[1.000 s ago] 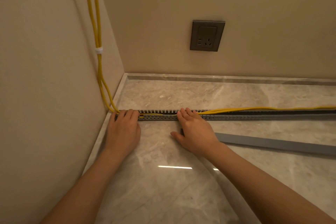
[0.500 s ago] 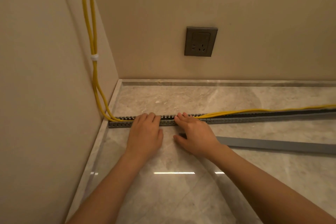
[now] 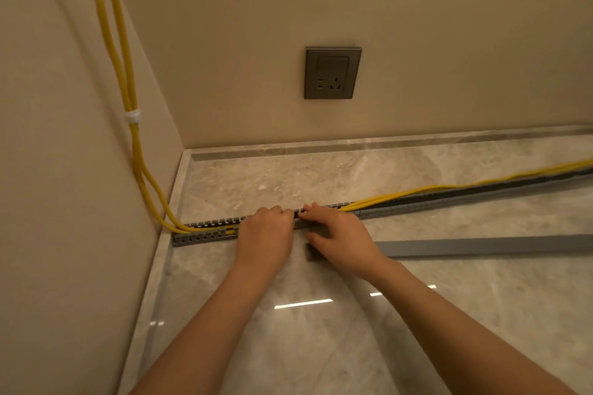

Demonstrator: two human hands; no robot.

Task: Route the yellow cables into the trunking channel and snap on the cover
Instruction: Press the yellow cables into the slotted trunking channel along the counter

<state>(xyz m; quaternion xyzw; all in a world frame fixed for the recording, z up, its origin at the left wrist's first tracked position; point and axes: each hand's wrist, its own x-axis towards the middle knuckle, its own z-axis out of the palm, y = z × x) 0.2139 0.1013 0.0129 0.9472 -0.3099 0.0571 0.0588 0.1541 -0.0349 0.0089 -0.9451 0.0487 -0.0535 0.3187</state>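
Two yellow cables hang down the left wall, bound by a white tie. They bend into the grey slotted trunking channel that lies on the marble floor. My left hand and my right hand rest side by side on the channel, fingers flat and pressing down over the cables. To the right of my hands the cables rise out above the channel. The flat grey cover lies loose on the floor, nearer to me than the channel.
A grey wall socket sits on the back wall above the floor. The left wall meets the channel's left end. A marble skirting strip runs along the back wall.
My left hand has slid right along the channel from the wall corner until it is next to my right hand. The view has shifted left and nearer.
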